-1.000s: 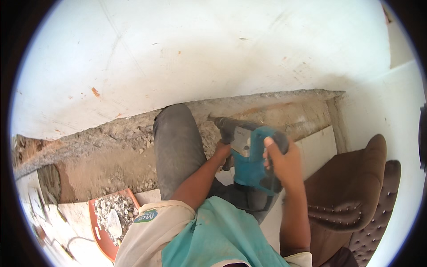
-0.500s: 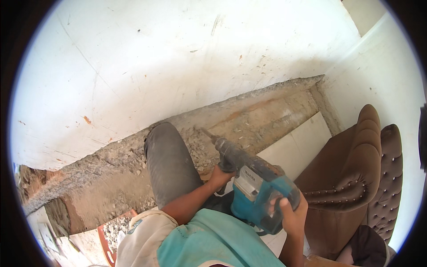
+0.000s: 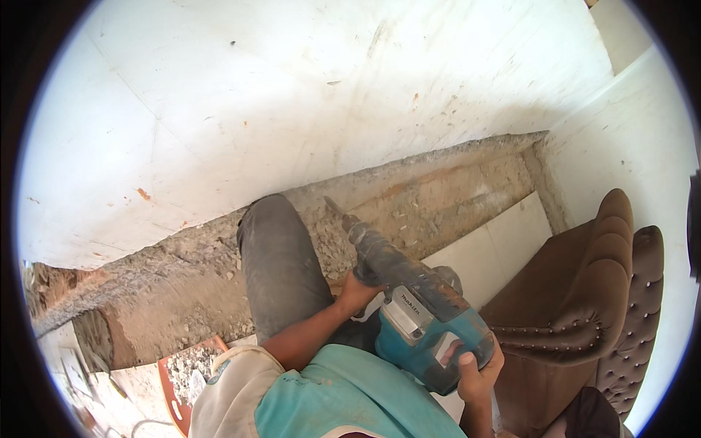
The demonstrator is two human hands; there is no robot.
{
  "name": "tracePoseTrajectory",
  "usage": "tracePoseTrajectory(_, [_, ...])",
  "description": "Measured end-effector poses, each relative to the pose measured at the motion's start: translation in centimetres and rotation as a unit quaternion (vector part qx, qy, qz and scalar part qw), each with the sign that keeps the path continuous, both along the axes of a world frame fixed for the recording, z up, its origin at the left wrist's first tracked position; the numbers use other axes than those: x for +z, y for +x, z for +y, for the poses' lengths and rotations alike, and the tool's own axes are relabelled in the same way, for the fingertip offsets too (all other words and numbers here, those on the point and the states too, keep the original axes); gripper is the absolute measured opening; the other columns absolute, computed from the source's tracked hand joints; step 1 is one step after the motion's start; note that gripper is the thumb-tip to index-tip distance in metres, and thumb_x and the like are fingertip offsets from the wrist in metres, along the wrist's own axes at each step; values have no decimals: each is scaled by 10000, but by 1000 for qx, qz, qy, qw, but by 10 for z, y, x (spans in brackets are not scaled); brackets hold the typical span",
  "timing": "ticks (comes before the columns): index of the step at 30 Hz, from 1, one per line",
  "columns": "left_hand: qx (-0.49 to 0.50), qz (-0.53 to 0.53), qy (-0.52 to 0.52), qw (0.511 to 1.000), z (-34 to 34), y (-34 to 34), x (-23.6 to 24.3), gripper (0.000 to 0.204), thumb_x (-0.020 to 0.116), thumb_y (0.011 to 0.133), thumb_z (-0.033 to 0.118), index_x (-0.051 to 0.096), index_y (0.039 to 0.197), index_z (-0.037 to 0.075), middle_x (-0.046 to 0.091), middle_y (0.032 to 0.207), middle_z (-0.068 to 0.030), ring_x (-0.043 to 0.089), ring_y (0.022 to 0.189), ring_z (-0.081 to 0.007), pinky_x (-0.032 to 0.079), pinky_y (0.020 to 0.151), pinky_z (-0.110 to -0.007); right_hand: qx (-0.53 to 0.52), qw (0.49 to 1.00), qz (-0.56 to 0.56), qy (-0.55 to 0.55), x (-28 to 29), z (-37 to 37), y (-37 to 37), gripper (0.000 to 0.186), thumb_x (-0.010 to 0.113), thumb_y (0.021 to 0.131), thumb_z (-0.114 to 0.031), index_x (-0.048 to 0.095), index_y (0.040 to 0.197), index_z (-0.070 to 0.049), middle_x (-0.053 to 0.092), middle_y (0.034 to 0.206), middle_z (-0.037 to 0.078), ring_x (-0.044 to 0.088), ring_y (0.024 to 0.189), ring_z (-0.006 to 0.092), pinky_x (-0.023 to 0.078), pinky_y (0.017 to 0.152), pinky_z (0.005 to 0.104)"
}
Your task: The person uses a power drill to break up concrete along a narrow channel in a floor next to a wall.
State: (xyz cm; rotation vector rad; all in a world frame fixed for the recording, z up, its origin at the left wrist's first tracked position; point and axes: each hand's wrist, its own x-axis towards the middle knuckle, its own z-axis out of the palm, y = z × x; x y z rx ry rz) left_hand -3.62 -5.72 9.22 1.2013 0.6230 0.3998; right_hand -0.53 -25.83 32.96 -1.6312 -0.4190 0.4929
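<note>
A teal and black demolition hammer point(image 3: 423, 344) lies slanted across my lap, its chisel bit point(image 3: 334, 206) pointing up and left toward the foot of the wall. My left hand point(image 3: 355, 295) is closed round the grip near the hammer's front. At its rear end, my right hand point(image 3: 479, 375) wraps the back handle, thumb on top. Behind the bit runs a strip of broken-up floor point(image 3: 431, 208), rough and dusty with loose bits. Whether the bit's tip touches that strip I cannot tell. My bent leg point(image 3: 281, 252) in dark trousers is left of the hammer.
A white wall point(image 3: 292, 95) rises beyond the strip. Pale floor tiles point(image 3: 485, 244) border it on the right, near a brown tufted sofa point(image 3: 562, 292). At lower left, an orange-red container point(image 3: 169, 372) holds rubble. A grey power cable or hose curves beside it.
The hammer has swung a little, with its bit slightly higher and further left in view. Both hands keep their hold. My view has shifted slightly.
</note>
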Motion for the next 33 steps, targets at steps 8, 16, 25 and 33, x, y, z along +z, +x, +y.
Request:
tracePoseTrajectory(8, [-6,28,-44,999,5,6,0,300,799,740,51,678,1010,-2,710,955,-67,666,846,-140,526,719,-293,0,999,33,-2,1,2,14,522,774,834,-324,549,1091,71,638,821,97,610,717,148,510,663,283])
tracePoseTrajectory(16, [42,-48,-100,993,12,11,-10,256,747,780,41,677,1020,-12,707,959,-65,662,857,-140,522,741,-294,12,998,59,-19,13,26,19,469,779,828,-296,575,1073,48,647,868,86,603,783,131,492,704,264])
tracePoseTrajectory(25, [45,-16,-110,993,16,17,-21,238,707,788,40,662,1008,-35,695,954,-72,638,843,-151,500,739,-310,48,996,4,-77,22,41,38,442,746,842,-299,590,1084,36,648,873,66,600,767,125,484,698,267])
tracePoseTrajectory(33, [81,47,-159,983,23,24,-38,259,726,809,100,660,1023,-30,691,963,-81,633,847,-166,494,732,-320,54,991,35,-114,22,78,49,438,749,842,-311,585,1051,38,629,837,54,605,710,112,504,641,259])
